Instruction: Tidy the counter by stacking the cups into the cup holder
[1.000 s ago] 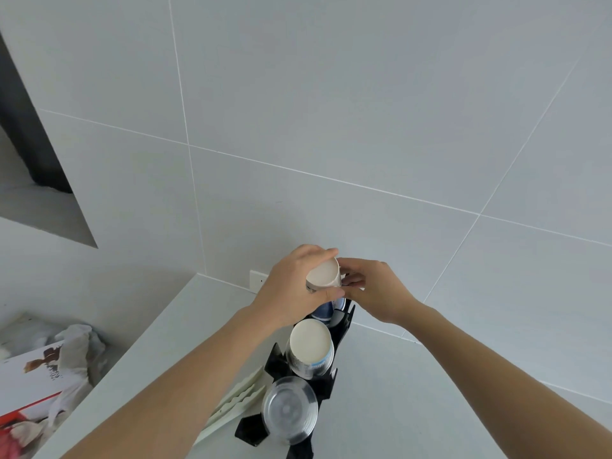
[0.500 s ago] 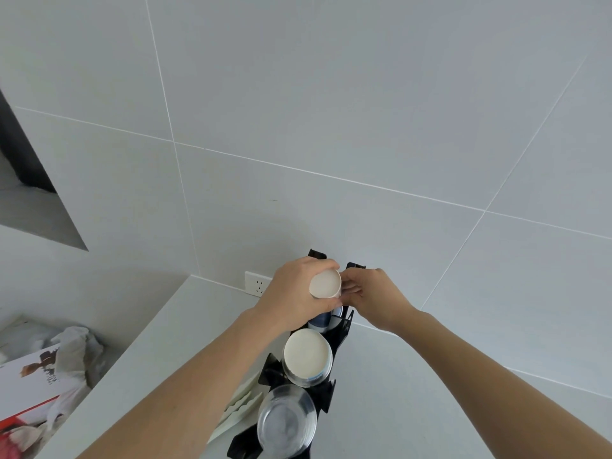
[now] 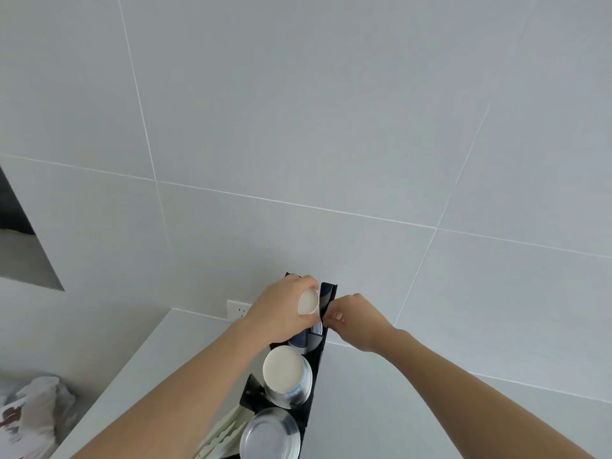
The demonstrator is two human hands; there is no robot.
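A black cup holder [image 3: 316,366] stands on the white counter, seen from above. My left hand [image 3: 281,309] grips a small white paper cup [image 3: 308,302] over the holder's far slot, its mouth tilted toward me. My right hand [image 3: 352,318] pinches the holder's far right edge beside that cup. Below the hands, a dark blue cup stack [image 3: 304,339] sits in the far slot. A stack of white paper cups [image 3: 284,372] fills the middle slot. A stack of clear plastic cups [image 3: 270,437] fills the near slot.
A white wall socket [image 3: 239,309] sits on the tiled wall behind the holder. White slotted strips [image 3: 222,435] lie left of the holder. A crumpled plastic bag [image 3: 36,415] lies at the counter's left. The counter's left edge [image 3: 109,392] runs diagonally.
The view has tilted upward, so the holder sits lower in frame. My left hand has kept the small cup over the far slot while my right hand shifted from the cup to the holder's edge.
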